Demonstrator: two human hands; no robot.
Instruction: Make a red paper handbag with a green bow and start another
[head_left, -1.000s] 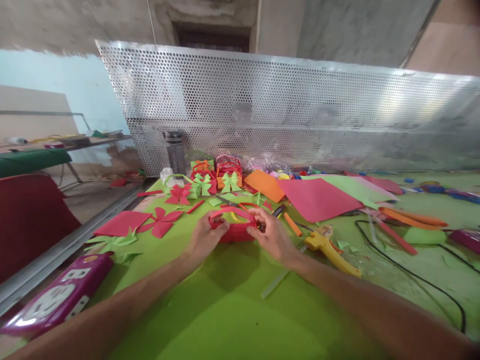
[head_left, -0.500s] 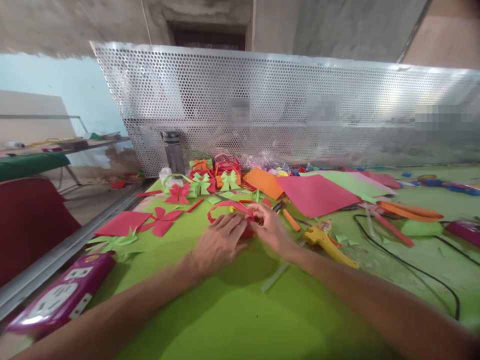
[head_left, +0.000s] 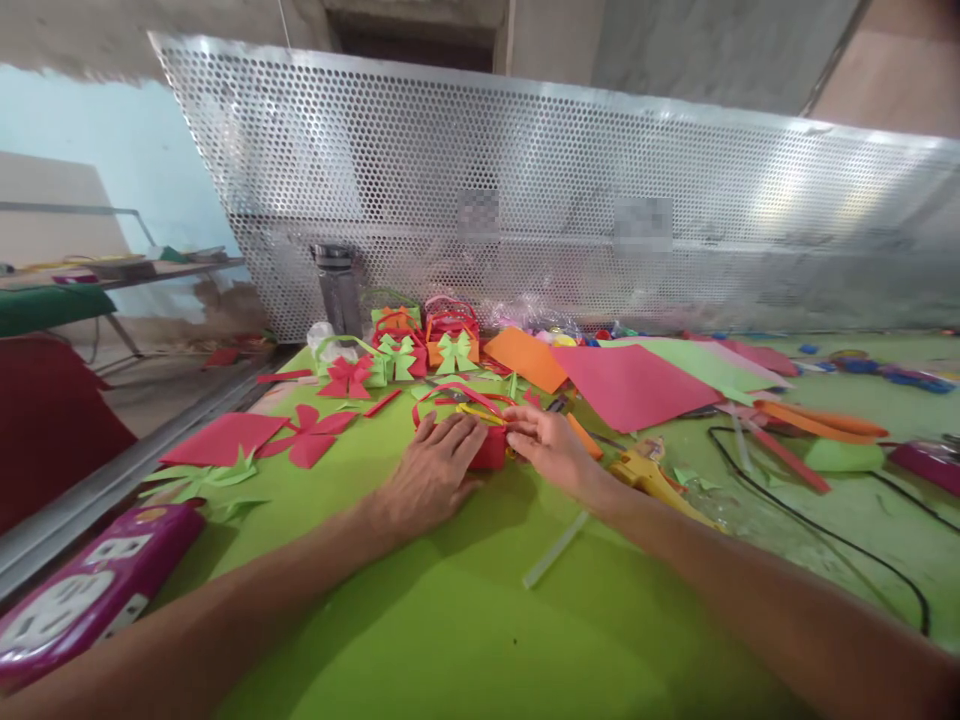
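A small red paper basket (head_left: 493,450) with a red strip handle (head_left: 450,390) stands on the lime green table cover (head_left: 450,620). My left hand (head_left: 435,472) lies over the basket's front and left side, fingers stretched out flat against it. My right hand (head_left: 550,447) is at the basket's right end, with thumb and fingers pinched on its edge where the handle meets the side. A yellow strip shows at the basket's top between my hands.
A yellow glue gun (head_left: 654,482) and a clear glue stick (head_left: 555,550) lie right of my hands. Behind them are finished baskets with bows (head_left: 420,350), red (head_left: 630,390) and orange (head_left: 529,362) sheets, and a perforated metal panel (head_left: 525,200). A purple power strip (head_left: 82,600) sits at left, a black cable (head_left: 825,540) at right.
My left hand moved from gripping the basket's left end to lying flat over its front. The right hand stayed at the right end. The basket sits a little farther from me.
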